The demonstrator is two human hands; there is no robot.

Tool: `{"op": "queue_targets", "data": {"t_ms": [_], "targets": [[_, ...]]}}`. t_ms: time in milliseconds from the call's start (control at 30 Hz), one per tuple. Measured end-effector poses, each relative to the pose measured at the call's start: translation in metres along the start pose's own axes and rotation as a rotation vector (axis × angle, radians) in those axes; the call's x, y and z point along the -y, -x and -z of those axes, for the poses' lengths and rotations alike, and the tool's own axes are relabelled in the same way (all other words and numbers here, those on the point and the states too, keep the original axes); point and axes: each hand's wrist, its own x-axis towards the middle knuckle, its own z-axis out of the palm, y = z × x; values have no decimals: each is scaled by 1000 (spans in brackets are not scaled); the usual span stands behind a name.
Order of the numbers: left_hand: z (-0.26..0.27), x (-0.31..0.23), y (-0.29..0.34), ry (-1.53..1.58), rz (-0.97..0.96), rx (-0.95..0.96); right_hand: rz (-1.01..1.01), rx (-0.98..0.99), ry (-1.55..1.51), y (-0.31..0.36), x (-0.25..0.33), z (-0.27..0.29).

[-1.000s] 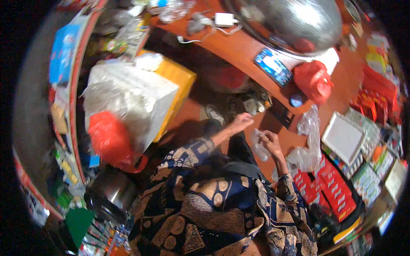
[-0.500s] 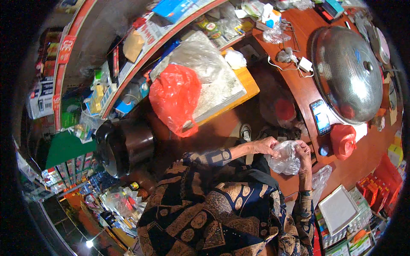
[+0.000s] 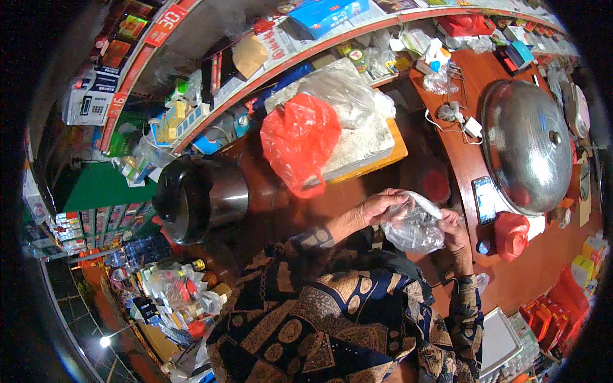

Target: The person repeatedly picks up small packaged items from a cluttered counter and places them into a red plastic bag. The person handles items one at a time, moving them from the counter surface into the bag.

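Observation:
A clear plastic bag (image 3: 414,231) hangs between my two hands, its mouth spread wide at the top. My left hand (image 3: 382,205) pinches the bag's rim on the left side. On the other side, my right hand (image 3: 454,228) grips the rim with bent fingers. Inside the bag I can make out no contents. Just right of my right hand, on the wooden table, are a phone (image 3: 484,200) with a lit screen and a red plastic bag (image 3: 511,236).
A large domed metal lid (image 3: 527,147) covers much of the right table (image 3: 454,143). Ahead, a red bag (image 3: 300,143) rests on a pale slab (image 3: 361,140) with a yellow edge. A dark lidded bin (image 3: 201,198) stands left. Goods crowd the shelves around.
My hands have moved apart, and the crumpled clear bag now has its mouth stretched open. My view has shifted, so the surroundings appear farther right and mostly lower.

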Motion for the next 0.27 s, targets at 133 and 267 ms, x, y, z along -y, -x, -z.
{"op": "queue_targets", "data": {"t_ms": [133,267], "targets": [[-13,-5,19,-135,-69,-89,121,-98,-132,-12,17,-21],[5,-9,32,-390,-21,27,48,145,-188,-22,22,-14]]}}
